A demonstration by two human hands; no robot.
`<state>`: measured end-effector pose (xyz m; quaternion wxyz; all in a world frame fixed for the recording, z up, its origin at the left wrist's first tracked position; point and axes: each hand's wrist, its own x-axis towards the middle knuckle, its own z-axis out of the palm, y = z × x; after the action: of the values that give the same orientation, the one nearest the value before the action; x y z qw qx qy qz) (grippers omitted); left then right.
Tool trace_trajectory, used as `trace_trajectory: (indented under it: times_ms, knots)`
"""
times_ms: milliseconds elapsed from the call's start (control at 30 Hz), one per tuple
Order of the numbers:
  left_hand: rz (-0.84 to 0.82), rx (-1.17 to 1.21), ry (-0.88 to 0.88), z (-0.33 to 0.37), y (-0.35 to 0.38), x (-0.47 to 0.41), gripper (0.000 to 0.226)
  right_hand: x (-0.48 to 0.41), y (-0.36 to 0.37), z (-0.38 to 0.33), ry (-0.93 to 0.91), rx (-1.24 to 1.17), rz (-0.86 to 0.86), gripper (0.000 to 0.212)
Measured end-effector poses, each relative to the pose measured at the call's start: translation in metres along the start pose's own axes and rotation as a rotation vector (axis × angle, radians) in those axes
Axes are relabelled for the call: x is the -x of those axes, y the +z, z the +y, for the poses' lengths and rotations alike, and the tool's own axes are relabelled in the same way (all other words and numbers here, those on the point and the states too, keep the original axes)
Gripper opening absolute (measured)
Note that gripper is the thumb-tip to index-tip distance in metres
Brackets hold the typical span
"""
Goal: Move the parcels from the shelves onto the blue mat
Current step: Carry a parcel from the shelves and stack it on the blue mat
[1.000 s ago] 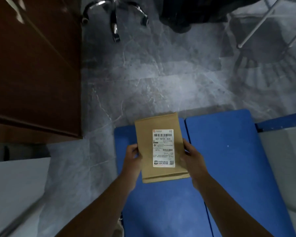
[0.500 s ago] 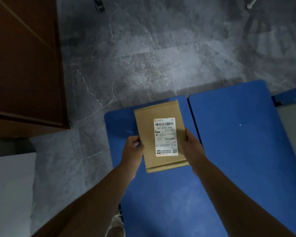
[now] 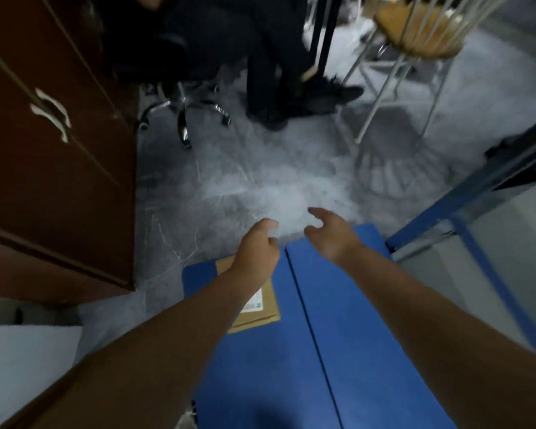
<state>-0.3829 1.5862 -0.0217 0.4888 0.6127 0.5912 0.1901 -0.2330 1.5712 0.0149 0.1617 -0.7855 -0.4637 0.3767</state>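
Note:
A flat brown parcel [image 3: 265,311] with a white label lies on the left panel of the blue mat [image 3: 347,320], partly hidden under my left forearm. My left hand [image 3: 257,250] hovers above the parcel's far end, fingers loosely curled, holding nothing. My right hand [image 3: 328,232] is raised over the mat's far edge with its fingers relaxed and spread, also empty. Neither hand touches the parcel.
A dark wooden cabinet [image 3: 53,156] with a white handle stands at the left. An office chair base [image 3: 183,113] and a person's dark legs [image 3: 279,72] are ahead. A metal stool [image 3: 415,41] stands at top right. A blue-framed shelf [image 3: 477,218] borders the mat's right side.
Both hands let go of the parcel, which now lies on the mat. The hands have lifted and moved forward, and the view has tilted up toward the room.

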Motion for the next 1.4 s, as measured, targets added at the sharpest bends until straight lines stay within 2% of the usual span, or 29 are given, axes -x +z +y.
trace_trajectory:
  times_ms: [167, 367, 567, 733, 900, 1067, 1233, 1400]
  knots:
    - [0.008, -0.125, 0.235, 0.146, -0.007, 0.097, 0.039, 0.119, -0.135, -0.018, -0.117, -0.067, 0.167, 0.051]
    - [-0.081, -0.295, 0.397, 0.272, -0.009, 0.231, 0.047, 0.277, -0.266, 0.005, -0.040, 0.042, 0.276, 0.053]
    - [-0.196, -0.404, 0.611, 0.369, 0.006, 0.318, 0.049, 0.394, -0.341, 0.001, -0.019, -0.009, 0.433, 0.050]
    - [-0.275, -0.483, 0.798, 0.418, 0.016, 0.378, 0.051, 0.483, -0.355, 0.004, 0.030, 0.031, 0.547, 0.054]
    - [-0.428, -0.574, 0.959, 0.427, 0.034, 0.441, 0.051, 0.574, -0.333, 0.025, 0.189, -0.013, 0.669, 0.050]
    - [-0.603, -0.644, 1.112, 0.420, 0.083, 0.517, 0.048, 0.684, -0.304, 0.077, 0.412, 0.007, 0.770, 0.049]
    - [-0.790, -0.606, 1.293, 0.412, 0.145, 0.639, 0.044, 0.816, -0.284, 0.135, 0.666, -0.015, 0.911, 0.052]
    - [-0.954, -0.600, 1.387, 0.398, 0.206, 0.761, 0.046, 0.927, -0.265, 0.202, 0.781, -0.073, 1.014, 0.045]
